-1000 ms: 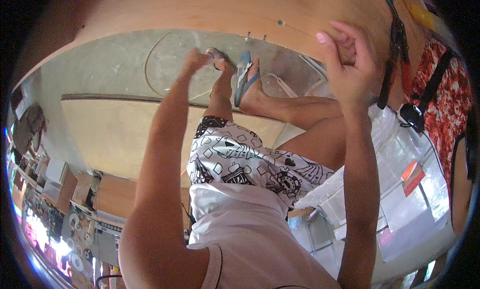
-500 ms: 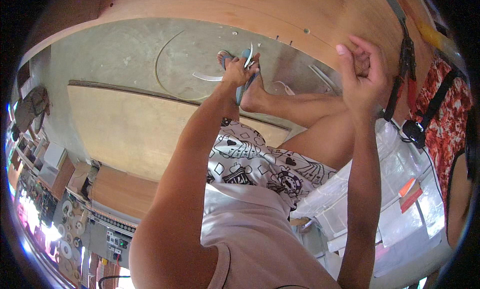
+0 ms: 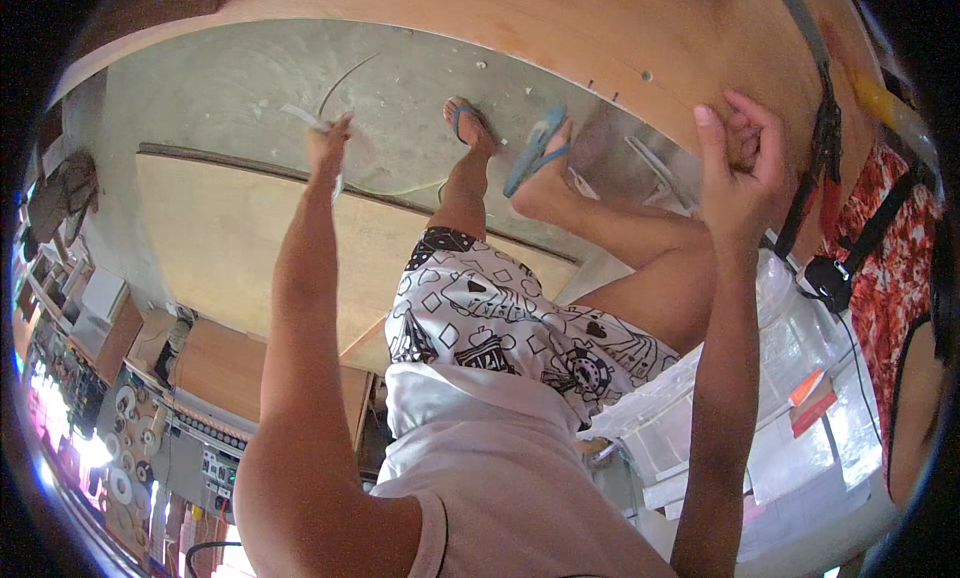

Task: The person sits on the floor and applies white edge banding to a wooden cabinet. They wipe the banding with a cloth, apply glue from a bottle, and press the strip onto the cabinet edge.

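Out over the floor at centre left, my left hand is blurred, its fingers closed on a thin white strip. My right hand is at upper right in front of the curved wooden panel, fingers loosely curled and thumb raised; I see nothing in them. Just right of it hangs a dark tool with red grips on a strap. My sandalled feet are below the panel.
A pale board lies across the grey floor, with loose strips beside it. Wrapped white panels and red patterned fabric are on the right. Shelves, spools and cluttered workshop items fill the lower left.
Since half a second ago, my left hand has moved left from beside my feet, carrying the strip. My right hand sits slightly lower and further right in view, fingers still curled.
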Action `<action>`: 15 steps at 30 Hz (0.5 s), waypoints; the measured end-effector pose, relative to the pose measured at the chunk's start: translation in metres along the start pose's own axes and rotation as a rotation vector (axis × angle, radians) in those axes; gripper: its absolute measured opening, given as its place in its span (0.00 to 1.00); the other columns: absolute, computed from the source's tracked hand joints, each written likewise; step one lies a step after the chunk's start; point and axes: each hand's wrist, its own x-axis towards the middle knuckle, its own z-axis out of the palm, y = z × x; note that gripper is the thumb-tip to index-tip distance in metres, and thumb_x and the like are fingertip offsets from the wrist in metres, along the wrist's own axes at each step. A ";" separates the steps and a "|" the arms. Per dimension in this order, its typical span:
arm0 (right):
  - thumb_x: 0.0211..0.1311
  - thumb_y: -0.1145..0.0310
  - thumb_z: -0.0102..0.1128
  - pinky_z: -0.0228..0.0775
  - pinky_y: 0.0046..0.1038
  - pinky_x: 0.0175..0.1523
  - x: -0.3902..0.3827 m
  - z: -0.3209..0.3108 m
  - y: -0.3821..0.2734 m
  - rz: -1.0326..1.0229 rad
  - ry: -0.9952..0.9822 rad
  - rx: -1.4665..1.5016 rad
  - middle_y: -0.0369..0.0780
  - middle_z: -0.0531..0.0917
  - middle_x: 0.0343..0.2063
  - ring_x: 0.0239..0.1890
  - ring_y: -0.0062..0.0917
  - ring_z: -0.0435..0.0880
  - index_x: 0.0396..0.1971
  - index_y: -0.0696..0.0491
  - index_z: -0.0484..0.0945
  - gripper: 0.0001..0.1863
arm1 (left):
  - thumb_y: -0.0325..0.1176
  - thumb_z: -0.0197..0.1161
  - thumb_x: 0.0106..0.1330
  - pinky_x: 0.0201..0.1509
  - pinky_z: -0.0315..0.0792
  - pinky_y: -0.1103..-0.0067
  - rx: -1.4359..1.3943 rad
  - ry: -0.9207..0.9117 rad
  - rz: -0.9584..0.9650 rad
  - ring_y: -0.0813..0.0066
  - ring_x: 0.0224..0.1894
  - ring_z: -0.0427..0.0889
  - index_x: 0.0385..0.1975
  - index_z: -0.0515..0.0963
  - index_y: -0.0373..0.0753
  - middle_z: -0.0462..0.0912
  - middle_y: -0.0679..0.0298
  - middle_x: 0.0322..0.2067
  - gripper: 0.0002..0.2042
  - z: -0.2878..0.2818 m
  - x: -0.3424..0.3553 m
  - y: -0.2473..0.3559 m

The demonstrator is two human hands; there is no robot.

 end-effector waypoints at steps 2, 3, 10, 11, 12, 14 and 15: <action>0.59 0.64 0.77 0.72 0.28 0.44 -0.005 -0.004 -0.002 -0.029 -0.002 -0.045 0.36 0.82 0.34 0.36 0.25 0.78 0.46 0.52 0.84 0.17 | 0.41 0.77 0.59 0.33 0.74 0.74 0.009 0.016 -0.003 0.74 0.26 0.80 0.27 0.81 0.35 0.83 0.65 0.24 0.15 -0.038 0.005 -0.007; 0.59 0.63 0.77 0.72 0.28 0.44 -0.006 -0.005 -0.002 -0.024 -0.016 -0.061 0.36 0.82 0.34 0.37 0.26 0.79 0.46 0.52 0.84 0.17 | 0.39 0.77 0.59 0.33 0.73 0.74 -0.045 0.021 -0.003 0.75 0.26 0.80 0.27 0.81 0.36 0.83 0.65 0.24 0.14 -0.047 -0.002 -0.015; 0.61 0.63 0.76 0.71 0.29 0.43 -0.012 -0.005 0.007 -0.042 -0.044 -0.117 0.37 0.82 0.34 0.37 0.26 0.79 0.48 0.53 0.84 0.18 | 0.29 0.72 0.60 0.32 0.71 0.78 -0.230 -0.175 -0.124 0.77 0.28 0.78 0.34 0.81 0.36 0.83 0.66 0.29 0.07 -0.014 -0.083 -0.025; 0.61 0.63 0.76 0.71 0.28 0.42 -0.010 -0.003 0.007 -0.079 -0.035 -0.110 0.37 0.82 0.34 0.37 0.26 0.79 0.48 0.53 0.84 0.18 | 0.29 0.72 0.60 0.32 0.71 0.78 -0.278 -0.188 -0.142 0.77 0.28 0.78 0.35 0.81 0.36 0.84 0.66 0.30 0.08 -0.004 -0.098 -0.015; 0.61 0.63 0.75 0.71 0.28 0.42 -0.008 -0.001 0.006 -0.059 -0.042 -0.086 0.37 0.82 0.35 0.37 0.25 0.78 0.48 0.54 0.84 0.18 | 0.29 0.71 0.61 0.33 0.71 0.79 -0.384 -0.233 -0.171 0.77 0.29 0.78 0.36 0.82 0.37 0.84 0.65 0.33 0.07 0.003 -0.110 -0.017; 0.62 0.64 0.75 0.71 0.27 0.43 -0.010 0.002 0.002 -0.021 -0.052 -0.041 0.37 0.82 0.35 0.36 0.24 0.78 0.48 0.55 0.83 0.18 | 0.32 0.71 0.62 0.32 0.70 0.78 -0.340 -0.242 -0.194 0.77 0.28 0.77 0.35 0.81 0.37 0.83 0.66 0.30 0.08 0.006 -0.124 -0.024; 0.62 0.64 0.75 0.71 0.27 0.43 -0.011 0.004 0.004 -0.013 -0.057 -0.022 0.37 0.82 0.35 0.36 0.24 0.77 0.48 0.55 0.83 0.18 | 0.34 0.72 0.63 0.32 0.69 0.78 -0.320 -0.241 -0.212 0.78 0.27 0.76 0.35 0.81 0.37 0.82 0.67 0.29 0.09 0.006 -0.132 -0.029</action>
